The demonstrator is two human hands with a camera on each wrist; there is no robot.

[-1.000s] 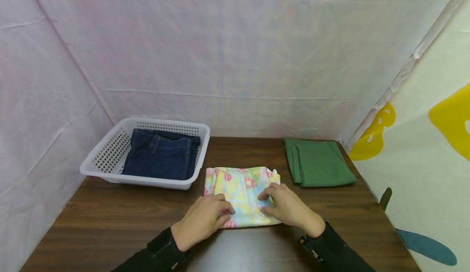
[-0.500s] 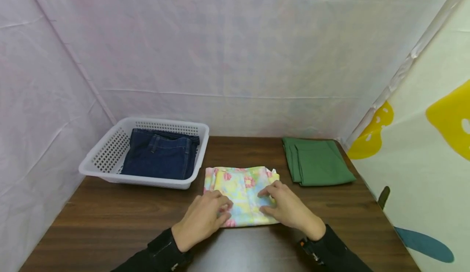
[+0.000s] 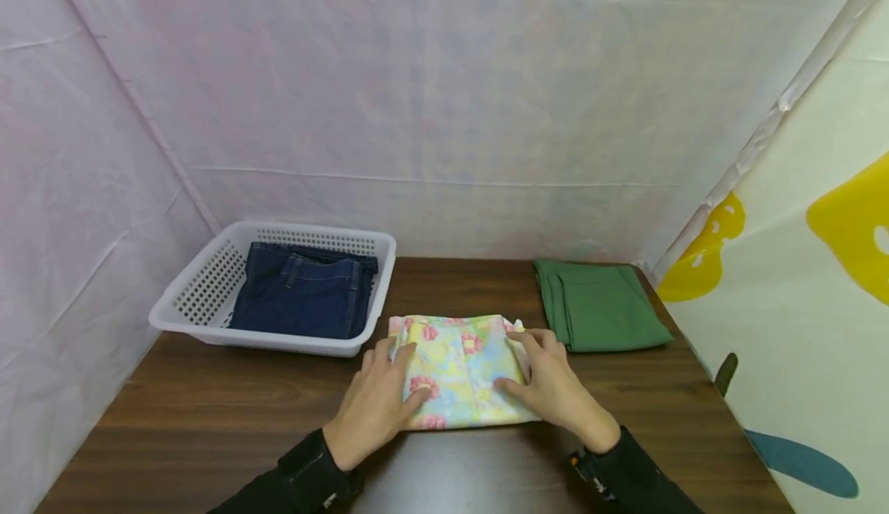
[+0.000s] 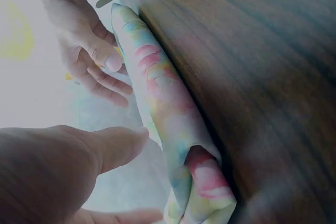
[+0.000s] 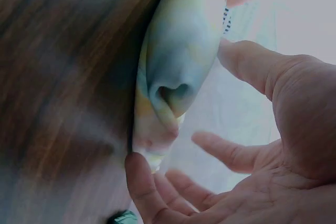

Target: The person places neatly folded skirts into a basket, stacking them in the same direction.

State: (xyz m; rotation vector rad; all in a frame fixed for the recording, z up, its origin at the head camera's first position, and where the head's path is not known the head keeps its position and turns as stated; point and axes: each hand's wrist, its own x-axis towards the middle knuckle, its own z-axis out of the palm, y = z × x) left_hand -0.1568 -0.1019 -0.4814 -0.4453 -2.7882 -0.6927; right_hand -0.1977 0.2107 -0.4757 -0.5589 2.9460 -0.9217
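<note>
At the left of the wood-grain desk (image 3: pixel 208 414), a white perforated plastic basket (image 3: pixel 278 343) holds folded dark-blue jeans (image 3: pixel 299 298). Next, the person's left hand (image 3: pixel 373 404) lies along the left side of a folded floral cloth (image 3: pixel 451 371), fingers extended, thumb spread wide with its tip on the fabric. The cloth, mostly yellow, pink and pale blue, lies flat on the desk between the 2 hands. The right hand (image 3: pixel 556 384) is at its right edge, thumb on top and well apart from the fingers, gripping nothing. Farther right, toward the back, lies a folded green garment (image 3: pixel 604 309), apart from the cloth. At far right hangs a white sheet (image 3: pixel 799 290) with yellow shapes.
</note>
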